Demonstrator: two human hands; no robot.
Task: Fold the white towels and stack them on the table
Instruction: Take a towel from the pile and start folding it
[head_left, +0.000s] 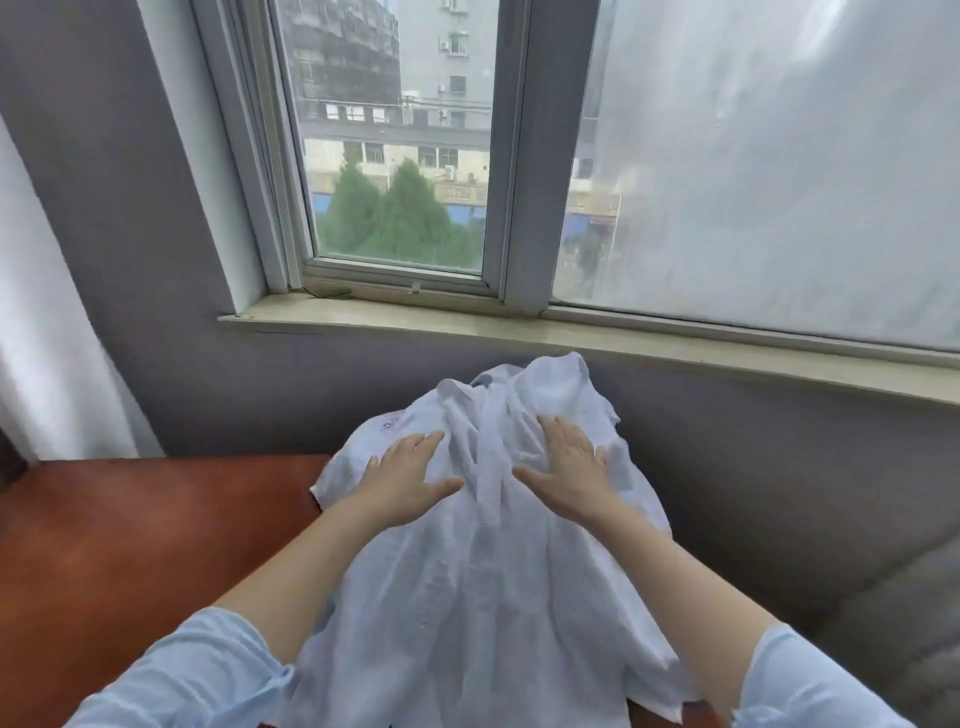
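A large heap of crumpled white towels (483, 561) fills the lower middle of the head view, rising toward the window sill. Its left edge hangs over the reddish-brown wooden table (130, 545). My left hand (405, 480) lies flat on the left side of the heap, fingers straight and spread. On the right side my right hand (569, 475) rests flat as well, fingers straight. A bunched ridge of cloth runs between the two hands. What the heap sits on is hidden by the cloth.
A grey wall and a pale window sill (467, 330) stand close behind the heap. A grey upholstered seat (883, 623) lies at the lower right. A white curtain (47, 338) hangs at the far left.
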